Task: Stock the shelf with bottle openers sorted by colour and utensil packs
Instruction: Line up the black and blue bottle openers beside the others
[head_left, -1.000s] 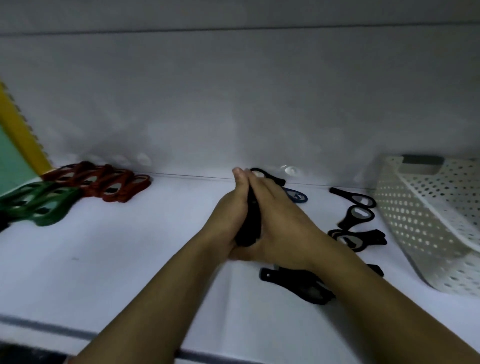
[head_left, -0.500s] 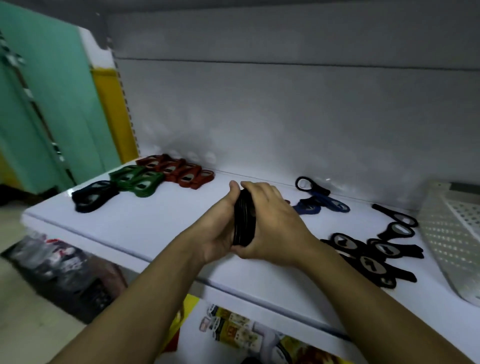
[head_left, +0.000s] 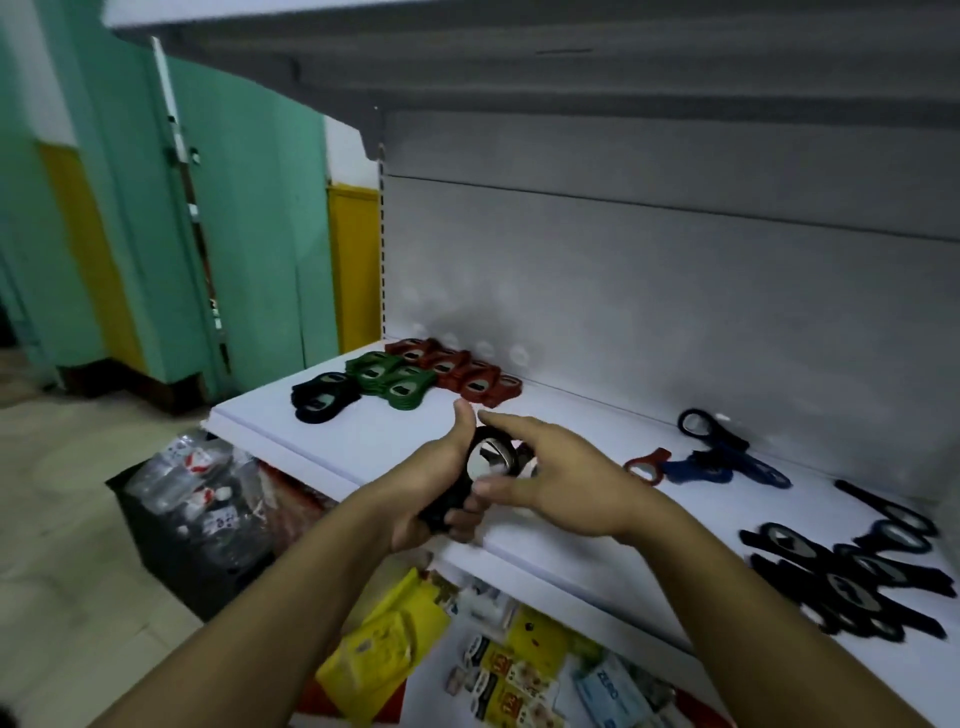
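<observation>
Head camera: the left hand (head_left: 431, 493) gripped the stack of black bottle openers (head_left: 485, 460), fingers curled beneath it, while the right hand (head_left: 561, 478) hung spread-fingered just beside. Gripped one-handed, that stack could fan apart and spill off the shelf (head_left: 363, 441) edge below the fingers.

Black plastic opener (head_left: 467, 483), shiny metal insert.
</observation>
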